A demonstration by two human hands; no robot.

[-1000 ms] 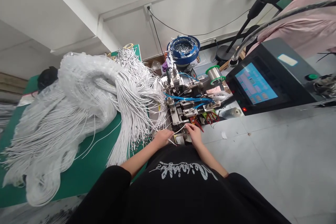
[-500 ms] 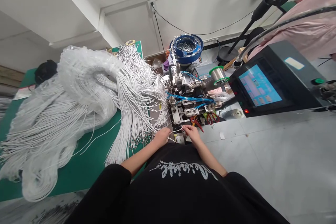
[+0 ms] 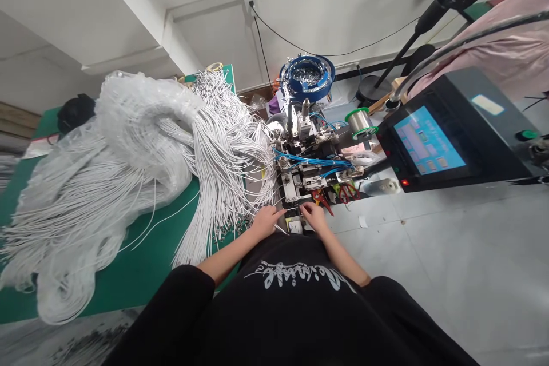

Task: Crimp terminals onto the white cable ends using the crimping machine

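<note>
A thin white cable (image 3: 291, 209) stretches between my hands at the near end of a small metal machine (image 3: 290, 186) with blue air tubes. My left hand (image 3: 266, 221) grips the cable, its index finger reaching toward the machine. My right hand (image 3: 312, 215) pinches the cable's other end by the machine's front edge. Left of the machine lies a large bundle of white cables (image 3: 218, 154), their near ends close to my left forearm.
Plastic-wrapped cables (image 3: 141, 120) cover much of the green table (image 3: 150, 263). Behind the machine is a blue bowl feeder (image 3: 307, 77). A solder spool (image 3: 359, 123), a control screen (image 3: 429, 140) and red-handled pliers (image 3: 349, 192) are to the right. A person in pink (image 3: 510, 46) is at the far right.
My left index finger has stretched out toward the machine along the cable. The machine's rear head has shifted slightly. The whole view has moved a little.
</note>
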